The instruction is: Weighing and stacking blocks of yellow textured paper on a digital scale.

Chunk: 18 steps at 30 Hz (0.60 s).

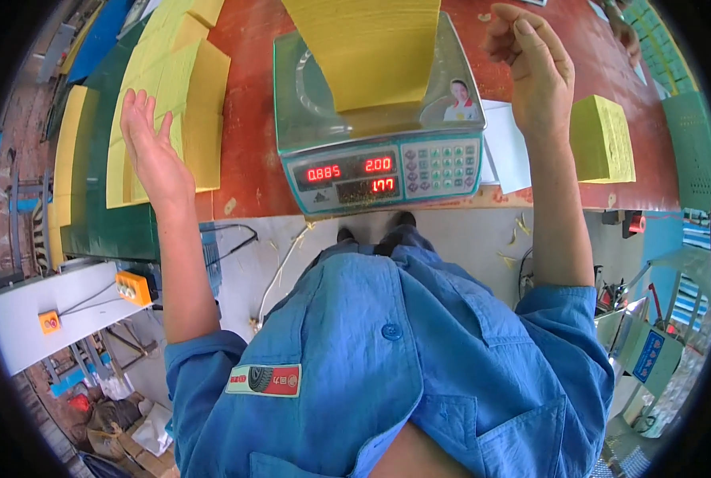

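Note:
A thick stack of yellow paper sheets [375, 60] stands on the metal pan of a digital scale [379, 175] with a lit red display and a keypad. My left hand [155, 151] is raised to the left of the scale, empty, its fingers stretched and the thumb apart. Behind it are rows of yellow paper stacks [206, 92]. My right hand [537, 76] hangs in the air to the right of the scale. Its fingers are loosely bent and apart, with nothing seen in them. Neither hand touches the stack.
The scale sits near the front edge of a red table [248, 119]. White sheets [505, 147] lie beside it, and a smaller yellow stack [602, 139] stands farther right. Another person's hand [626, 38] shows at the far right. An orange power socket [133, 287] is at lower left.

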### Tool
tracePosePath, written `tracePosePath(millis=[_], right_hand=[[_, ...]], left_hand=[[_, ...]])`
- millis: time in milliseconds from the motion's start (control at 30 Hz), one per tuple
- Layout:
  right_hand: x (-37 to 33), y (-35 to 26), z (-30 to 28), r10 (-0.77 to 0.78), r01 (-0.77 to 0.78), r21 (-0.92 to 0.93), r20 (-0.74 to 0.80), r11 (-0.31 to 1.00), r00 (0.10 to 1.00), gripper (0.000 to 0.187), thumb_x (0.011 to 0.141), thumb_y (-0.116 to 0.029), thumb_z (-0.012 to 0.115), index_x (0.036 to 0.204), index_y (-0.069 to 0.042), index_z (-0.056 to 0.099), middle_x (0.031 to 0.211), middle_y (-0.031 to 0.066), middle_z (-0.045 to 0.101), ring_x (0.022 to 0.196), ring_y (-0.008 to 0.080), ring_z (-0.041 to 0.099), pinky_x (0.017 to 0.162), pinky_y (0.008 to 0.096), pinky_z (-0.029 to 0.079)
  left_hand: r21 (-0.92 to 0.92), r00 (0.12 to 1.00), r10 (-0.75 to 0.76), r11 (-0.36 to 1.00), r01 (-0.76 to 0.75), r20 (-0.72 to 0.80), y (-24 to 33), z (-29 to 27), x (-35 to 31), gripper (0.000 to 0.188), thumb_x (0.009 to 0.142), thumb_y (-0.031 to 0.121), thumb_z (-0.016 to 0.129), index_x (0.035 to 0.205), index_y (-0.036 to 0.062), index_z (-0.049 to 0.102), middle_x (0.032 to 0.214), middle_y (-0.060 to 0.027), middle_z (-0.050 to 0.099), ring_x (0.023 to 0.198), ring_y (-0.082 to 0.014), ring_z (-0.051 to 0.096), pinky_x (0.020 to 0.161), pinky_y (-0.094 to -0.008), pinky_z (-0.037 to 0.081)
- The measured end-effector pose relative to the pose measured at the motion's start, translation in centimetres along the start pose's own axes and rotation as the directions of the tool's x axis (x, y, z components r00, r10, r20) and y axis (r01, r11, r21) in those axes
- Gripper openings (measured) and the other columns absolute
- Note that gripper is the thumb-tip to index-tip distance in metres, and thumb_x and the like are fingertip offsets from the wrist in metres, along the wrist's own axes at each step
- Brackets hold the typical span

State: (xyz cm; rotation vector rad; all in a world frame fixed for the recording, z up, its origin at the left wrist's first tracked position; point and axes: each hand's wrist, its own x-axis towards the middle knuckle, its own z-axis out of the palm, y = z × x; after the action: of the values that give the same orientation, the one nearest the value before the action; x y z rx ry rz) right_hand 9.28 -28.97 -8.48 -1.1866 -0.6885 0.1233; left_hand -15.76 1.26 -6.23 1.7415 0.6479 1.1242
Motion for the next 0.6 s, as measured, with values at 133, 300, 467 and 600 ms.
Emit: tracePosePath(millis=[133,300,467,600], right_hand=[[-0.2,-0.5,2.1,0.092,-0.090,0.077,-0.023,0.993,0.996,0.021,0.098,-0.017,0.052,0.109,-0.001,0.063,0.089,0.0024,0.063,0.077,0.0122,0.060,0.069,0.0242,0.046],[0.0,-0.1,2.3,0.111,-0.111,0.089,-0.002,0.990,0.994,0.020,0.098,-0.015,0.052,0.107,-0.001,0.063,0.088,0.0028,0.063,0.074,0.0113,0.059,0.068,0.0240,0.046],[0.5,0.4,1.5,0.114,-0.116,0.121,0.025,0.986,0.993,0.019,0.098,-0.013,0.051,0.106,0.000,0.062,0.088,0.0031,0.063,0.074,0.0111,0.059,0.067,0.0240,0.046],[1.0,0.4,1.4,0.131,-0.133,0.124,0.017,0.983,0.991,0.020,0.098,-0.013,0.051,0.107,0.000,0.062,0.087,0.0032,0.063,0.074,0.0114,0.059,0.067,0.0238,0.047]], left_hand=[[-0.003,1.000,-0.004,1.000,0.004,0.003,0.3,-0.2,-1.1,0.063,0.103,0.046,0.032,0.146,0.0003,0.028,0.149,-0.0227,0.031,0.141,-0.0311,0.029,0.113,-0.0465,0.027],[0.005,1.000,-0.019,1.000,0.019,-0.013,0.6,-0.1,-2.0,0.064,0.103,0.047,0.032,0.146,-0.0004,0.028,0.148,-0.0230,0.033,0.140,-0.0308,0.031,0.112,-0.0459,0.028],[0.009,0.999,-0.050,0.999,0.050,-0.010,0.9,0.5,-2.6,0.064,0.103,0.047,0.031,0.145,-0.0004,0.029,0.147,-0.0230,0.034,0.137,-0.0305,0.034,0.111,-0.0449,0.030],[0.007,0.998,-0.063,0.998,0.062,0.007,0.6,1.4,-2.4,0.064,0.103,0.047,0.031,0.145,-0.0001,0.031,0.147,-0.0223,0.035,0.136,-0.0305,0.037,0.110,-0.0443,0.032]])
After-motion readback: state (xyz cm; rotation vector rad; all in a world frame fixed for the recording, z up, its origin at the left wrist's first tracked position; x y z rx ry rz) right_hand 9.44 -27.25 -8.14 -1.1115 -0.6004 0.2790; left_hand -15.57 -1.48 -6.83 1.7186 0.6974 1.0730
